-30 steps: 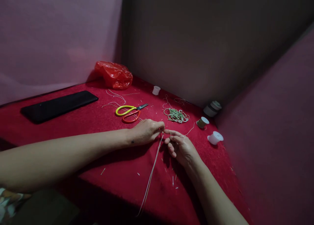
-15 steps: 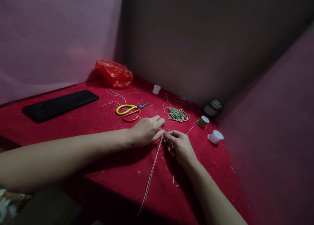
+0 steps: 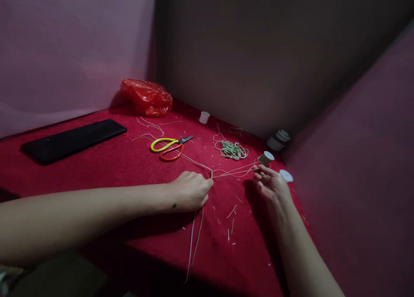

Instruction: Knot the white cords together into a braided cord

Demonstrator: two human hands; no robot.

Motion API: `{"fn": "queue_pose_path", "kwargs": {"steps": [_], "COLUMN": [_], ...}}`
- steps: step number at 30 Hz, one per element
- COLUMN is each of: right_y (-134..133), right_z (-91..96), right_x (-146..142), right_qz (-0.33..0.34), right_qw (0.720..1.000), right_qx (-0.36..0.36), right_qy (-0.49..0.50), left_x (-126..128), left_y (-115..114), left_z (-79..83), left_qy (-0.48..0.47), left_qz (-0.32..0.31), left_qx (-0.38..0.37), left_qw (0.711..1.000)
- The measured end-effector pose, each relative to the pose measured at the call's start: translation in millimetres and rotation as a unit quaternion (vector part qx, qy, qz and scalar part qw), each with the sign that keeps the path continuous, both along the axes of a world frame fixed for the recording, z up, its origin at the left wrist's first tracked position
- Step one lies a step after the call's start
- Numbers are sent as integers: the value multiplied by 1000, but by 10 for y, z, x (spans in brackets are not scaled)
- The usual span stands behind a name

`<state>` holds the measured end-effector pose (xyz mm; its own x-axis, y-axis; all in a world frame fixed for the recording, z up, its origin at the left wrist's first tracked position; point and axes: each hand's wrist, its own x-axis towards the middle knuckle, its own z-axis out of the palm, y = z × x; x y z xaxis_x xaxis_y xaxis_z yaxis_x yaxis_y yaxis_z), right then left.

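Observation:
Near the middle of the red cloth, my left hand (image 3: 192, 191) is closed on thin pale cords (image 3: 194, 241), whose long ends hang below it towards the table's front. A short wrapped or knotted bit of cord shows just above its fingertips. From there, tan strands (image 3: 233, 173) stretch to the right. My right hand (image 3: 273, 185) pinches these strands between thumb and finger, beside a spool of olive thread (image 3: 265, 158). Other cord ends run from the left hand up and left, passing under the scissors (image 3: 172, 148) with yellow and red handles.
A black phone-like slab (image 3: 74, 140) lies at left, with a red plastic bag (image 3: 147, 97) behind it. A green and white cord bundle (image 3: 231, 150) lies beyond my hands. White spools (image 3: 204, 117) stand towards the back and right. Cut thread scraps dot the red cloth (image 3: 155, 241).
My right hand has moved right, away from my left, drawing the strands out straight. The small loop between the hands is gone. My left hand has shifted slightly down and closed on the cords.

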<state>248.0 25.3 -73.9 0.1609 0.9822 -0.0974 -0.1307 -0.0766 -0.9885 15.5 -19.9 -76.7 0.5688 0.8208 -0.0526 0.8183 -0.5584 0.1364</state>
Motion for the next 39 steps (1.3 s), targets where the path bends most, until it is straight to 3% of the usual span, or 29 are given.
{"fn": "queue_pose_path", "kwargs": {"steps": [3, 6, 9, 12, 14, 15, 17, 19, 22, 23, 25, 28, 31, 36, 39], "right_y": [9, -12, -43, -107, -166, -194, -230, -235, -223, -226, -247, -287, -287, -214, -181], "right_z": [95, 161, 211, 268, 315, 336, 360, 340, 219, 163, 45, -109, -207, -237, -209], "right_x": [170, 302, 434, 548, 589, 594, 564, 468, 178, 47, -237, -607, -791, -793, -787], "right_qz": [5, -6, -26, -5, 85, 140, 215, 192, 80, 76, 143, 188, 173, 165, 172], "right_qw": [996, 972, 967, 993, 992, 968, 893, 845, 821, 814, 790, 758, 763, 824, 830], "right_qx": [-7, 19, 55, 64, 7, -35, -80, -23, 137, 178, 221, 208, 194, 181, 156], "right_qy": [90, 236, 249, 96, -97, -203, -387, -499, -549, -548, -554, -589, -592, -511, -508], "left_x": [1, 10, -3, -56, -95, -107, -106, -74, -8, 7, 23, 16, 5, 8, 11], "left_y": [8, 11, 24, 62, 96, 113, 139, 154, 161, 163, 171, 187, 198, 209, 230], "left_z": [-19, -34, -16, 45, 81, 87, 63, 3, -86, -103, -112, -97, -91, -113, -116], "left_qy": [6, 6, -3, -21, -40, -52, -70, -67, -38, -34, -36, -55, -67, -76, -92], "left_qz": [-3, -2, 7, -4, -13, -9, 22, 59, 72, 71, 70, 75, 78, 83, 86], "left_qx": [2, 6, -3, -32, -61, -70, -67, -36, 13, 22, 24, 18, 15, 25, 20], "left_qw": [1000, 1000, 1000, 999, 997, 996, 995, 995, 997, 997, 997, 996, 995, 993, 992]}}
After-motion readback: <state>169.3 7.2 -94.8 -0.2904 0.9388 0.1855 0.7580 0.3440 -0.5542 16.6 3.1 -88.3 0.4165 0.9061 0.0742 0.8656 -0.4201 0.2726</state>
